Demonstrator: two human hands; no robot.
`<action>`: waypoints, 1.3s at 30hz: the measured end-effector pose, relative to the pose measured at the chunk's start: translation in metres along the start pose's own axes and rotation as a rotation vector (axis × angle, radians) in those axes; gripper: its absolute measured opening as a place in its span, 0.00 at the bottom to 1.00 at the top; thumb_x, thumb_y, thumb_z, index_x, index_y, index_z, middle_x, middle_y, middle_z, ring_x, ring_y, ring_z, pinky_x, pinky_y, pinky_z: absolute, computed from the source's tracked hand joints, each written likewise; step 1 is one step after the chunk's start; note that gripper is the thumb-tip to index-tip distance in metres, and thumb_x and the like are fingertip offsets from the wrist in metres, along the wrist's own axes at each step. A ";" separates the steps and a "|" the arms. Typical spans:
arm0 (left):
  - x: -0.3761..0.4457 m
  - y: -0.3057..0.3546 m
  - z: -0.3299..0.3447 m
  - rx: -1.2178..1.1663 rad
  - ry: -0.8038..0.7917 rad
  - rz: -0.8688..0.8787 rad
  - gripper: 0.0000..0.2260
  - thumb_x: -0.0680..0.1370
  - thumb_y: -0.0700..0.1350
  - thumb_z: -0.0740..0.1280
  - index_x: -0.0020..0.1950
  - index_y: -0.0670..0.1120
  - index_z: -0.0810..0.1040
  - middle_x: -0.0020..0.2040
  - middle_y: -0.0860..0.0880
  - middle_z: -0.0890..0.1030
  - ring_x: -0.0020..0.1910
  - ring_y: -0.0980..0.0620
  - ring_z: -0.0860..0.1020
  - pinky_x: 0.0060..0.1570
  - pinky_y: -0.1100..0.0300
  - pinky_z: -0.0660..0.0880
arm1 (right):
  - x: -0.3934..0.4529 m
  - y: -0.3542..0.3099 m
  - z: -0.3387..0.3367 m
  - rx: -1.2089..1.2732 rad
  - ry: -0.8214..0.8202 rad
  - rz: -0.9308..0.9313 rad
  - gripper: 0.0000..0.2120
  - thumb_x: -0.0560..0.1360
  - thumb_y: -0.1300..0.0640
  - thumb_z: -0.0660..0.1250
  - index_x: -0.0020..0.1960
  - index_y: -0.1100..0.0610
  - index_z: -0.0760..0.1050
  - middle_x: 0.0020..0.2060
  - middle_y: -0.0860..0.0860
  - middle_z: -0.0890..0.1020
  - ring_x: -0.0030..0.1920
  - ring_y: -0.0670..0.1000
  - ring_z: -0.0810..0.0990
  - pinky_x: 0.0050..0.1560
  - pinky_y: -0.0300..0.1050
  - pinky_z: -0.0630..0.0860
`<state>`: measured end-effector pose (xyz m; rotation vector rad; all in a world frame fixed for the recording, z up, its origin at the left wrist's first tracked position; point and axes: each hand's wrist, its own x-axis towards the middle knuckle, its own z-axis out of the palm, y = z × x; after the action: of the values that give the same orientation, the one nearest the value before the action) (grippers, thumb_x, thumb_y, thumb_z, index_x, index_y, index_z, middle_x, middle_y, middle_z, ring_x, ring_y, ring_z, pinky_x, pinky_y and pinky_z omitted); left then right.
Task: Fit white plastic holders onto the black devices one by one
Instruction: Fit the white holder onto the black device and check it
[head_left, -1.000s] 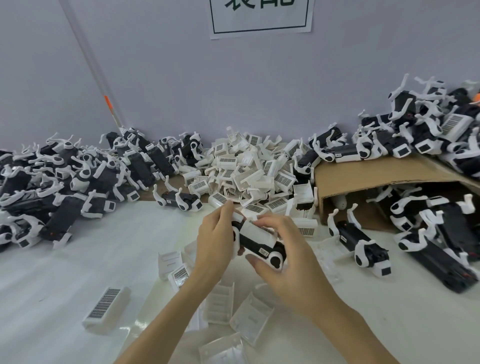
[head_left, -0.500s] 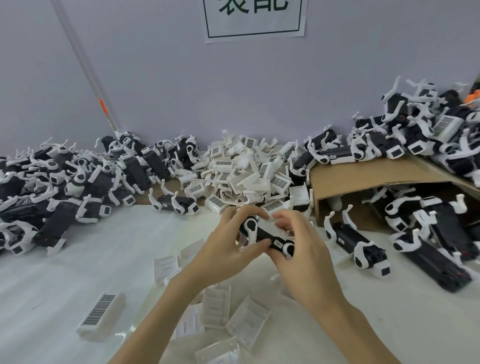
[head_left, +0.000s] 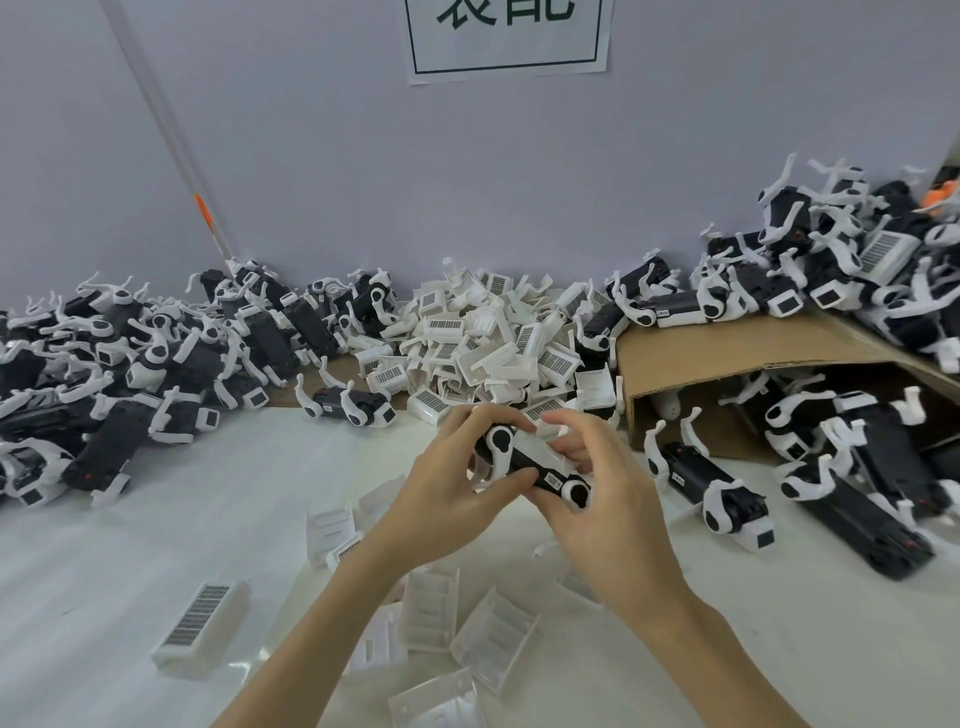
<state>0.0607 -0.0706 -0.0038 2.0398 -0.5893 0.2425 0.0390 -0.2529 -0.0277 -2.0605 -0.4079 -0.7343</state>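
Both my hands hold one black device (head_left: 545, 479) with white round joints above the middle of the table. A white plastic holder (head_left: 535, 448) sits on top of its body. My left hand (head_left: 457, 491) grips the device's left end, thumb underneath and fingers curled over the top. My right hand (head_left: 602, 499) grips the right end, its fingertips pressing on the holder. Loose white holders (head_left: 493, 636) lie on the table below my hands.
A heap of white holders (head_left: 483, 343) lies at the back centre. Piles of black devices (head_left: 156, 358) fill the left side and the right side (head_left: 857, 457), partly on a brown cardboard box (head_left: 737, 348). A barcoded holder (head_left: 200, 631) lies front left.
The hands and device have shifted slightly up and away from me. My left hand has wrapped further round the left end, and my right fingers have moved onto the holder.
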 end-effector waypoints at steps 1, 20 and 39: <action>0.000 0.001 -0.002 -0.032 -0.003 0.004 0.13 0.80 0.48 0.73 0.64 0.55 0.78 0.61 0.53 0.77 0.57 0.49 0.79 0.52 0.49 0.78 | 0.002 0.002 -0.002 0.120 -0.055 0.052 0.29 0.74 0.58 0.80 0.70 0.48 0.73 0.54 0.42 0.81 0.59 0.45 0.80 0.60 0.36 0.75; 0.001 -0.005 -0.030 -0.057 0.020 -0.041 0.19 0.77 0.56 0.75 0.66 0.53 0.82 0.64 0.59 0.83 0.67 0.60 0.78 0.66 0.63 0.71 | -0.002 0.005 -0.004 0.060 -0.114 0.028 0.35 0.74 0.37 0.71 0.78 0.38 0.62 0.57 0.33 0.79 0.66 0.43 0.72 0.64 0.31 0.67; 0.001 0.001 -0.022 -0.273 0.104 -0.095 0.13 0.76 0.56 0.76 0.55 0.50 0.85 0.50 0.44 0.86 0.55 0.37 0.81 0.61 0.36 0.75 | -0.002 -0.003 -0.006 0.200 -0.143 0.069 0.25 0.80 0.37 0.66 0.75 0.37 0.66 0.50 0.44 0.83 0.57 0.51 0.82 0.64 0.49 0.76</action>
<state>0.0619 -0.0530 0.0086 1.7744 -0.4349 0.1986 0.0343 -0.2560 -0.0247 -1.9333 -0.4691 -0.4860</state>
